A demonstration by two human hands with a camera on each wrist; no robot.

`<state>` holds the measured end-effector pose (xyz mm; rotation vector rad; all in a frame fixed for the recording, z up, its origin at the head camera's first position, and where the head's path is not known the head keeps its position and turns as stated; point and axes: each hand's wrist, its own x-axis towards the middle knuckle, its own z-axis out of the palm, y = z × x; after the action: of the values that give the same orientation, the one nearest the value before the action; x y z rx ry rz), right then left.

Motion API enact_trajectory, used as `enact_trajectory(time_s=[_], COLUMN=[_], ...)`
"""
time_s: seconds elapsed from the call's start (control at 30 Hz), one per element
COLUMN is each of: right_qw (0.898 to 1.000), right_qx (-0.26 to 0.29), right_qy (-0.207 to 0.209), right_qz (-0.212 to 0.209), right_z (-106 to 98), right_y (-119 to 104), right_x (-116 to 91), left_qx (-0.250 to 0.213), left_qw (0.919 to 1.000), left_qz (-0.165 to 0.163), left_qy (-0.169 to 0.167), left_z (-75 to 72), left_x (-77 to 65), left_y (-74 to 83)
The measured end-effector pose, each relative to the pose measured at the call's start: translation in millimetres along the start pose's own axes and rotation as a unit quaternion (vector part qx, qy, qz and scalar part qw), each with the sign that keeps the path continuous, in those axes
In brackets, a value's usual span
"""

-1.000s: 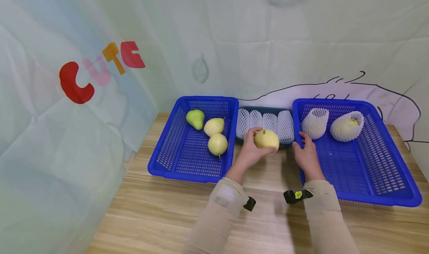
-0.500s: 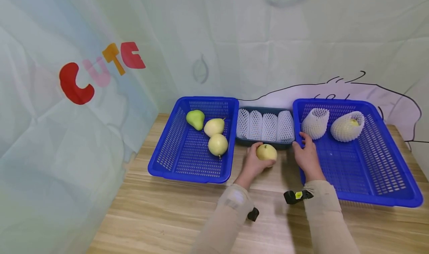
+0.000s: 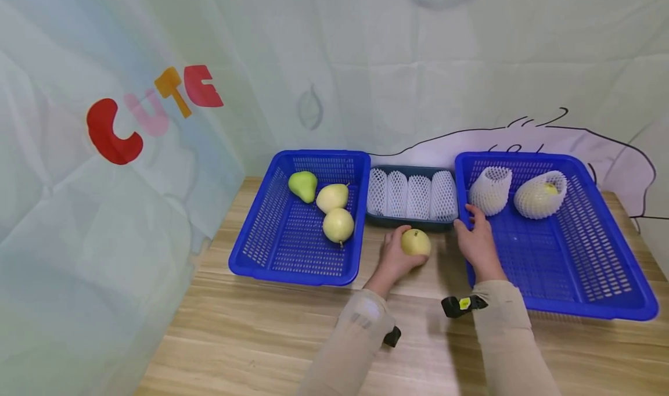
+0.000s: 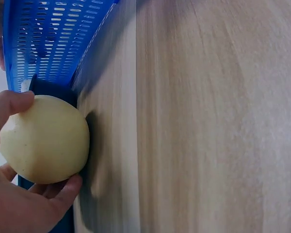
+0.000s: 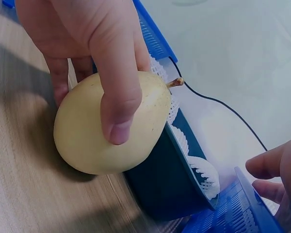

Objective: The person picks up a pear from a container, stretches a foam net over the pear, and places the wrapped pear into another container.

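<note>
My left hand (image 3: 398,259) grips a pale yellow pear (image 3: 416,243) low at the wood-look table, just in front of a dark green tray. In the right wrist view the thumb lies across the pear (image 5: 111,124), whose stem points toward the tray. Whether its underside touches the table is hard to tell. Several white foam net sleeves (image 3: 418,197) lie side by side in the tray (image 3: 413,222). My right hand (image 3: 478,245) is at the left rim of the right blue basket (image 3: 590,312), fingers loosely bent and holding nothing.
Two pears in foam nets (image 3: 540,197) sit at the back of the right basket. In the left blue basket (image 3: 292,278) lie a green pear (image 3: 303,186) and two yellow pears (image 3: 338,226). A printed cloth (image 3: 407,94) hangs behind the table.
My left hand has brought the pear down and toward me, from over the tray's front edge to the table before it. The right hand has stayed at the basket rim.
</note>
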<state>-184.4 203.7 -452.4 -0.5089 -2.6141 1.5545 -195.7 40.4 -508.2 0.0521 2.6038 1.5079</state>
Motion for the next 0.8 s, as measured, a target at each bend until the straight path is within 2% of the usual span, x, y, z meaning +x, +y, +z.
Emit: enact_trajectory(time_s=[0.27,0.5,0.57,0.67,0.8], right_qw=[1.0,1.0,1.0,1.0,1.0], right_qx=[0.002,-0.001,-0.002,0.0,0.006], right_qy=[0.0,-0.003,-0.005,-0.007,-0.005], right_qz=[0.0,0.005,0.008,0.01,0.005], right_z=[2.6,4.1,4.0,3.5,3.2], right_y=[0.7,1.4,1.0,-0.2,0.4], right_x=[-2.5,-4.0,-4.5,-5.0,-3.7], left_qx=[0.043,0.112,0.143,0.206,0.259], left_qw=[0.9989,0.993,0.9884,0.9748,0.9568], left_qz=[0.009,0.018,0.035,0.074,0.132], left_qy=[-0.019,-0.033,-0.036,-0.043,-0.001], left_z=[-2.7,-10.1,-16.4,-34.4,-68.3], left_x=[-4.2,-10.7,-15.0,-22.7,-28.4], left_y=[-1.4,5.3,12.6,27.8,39.8])
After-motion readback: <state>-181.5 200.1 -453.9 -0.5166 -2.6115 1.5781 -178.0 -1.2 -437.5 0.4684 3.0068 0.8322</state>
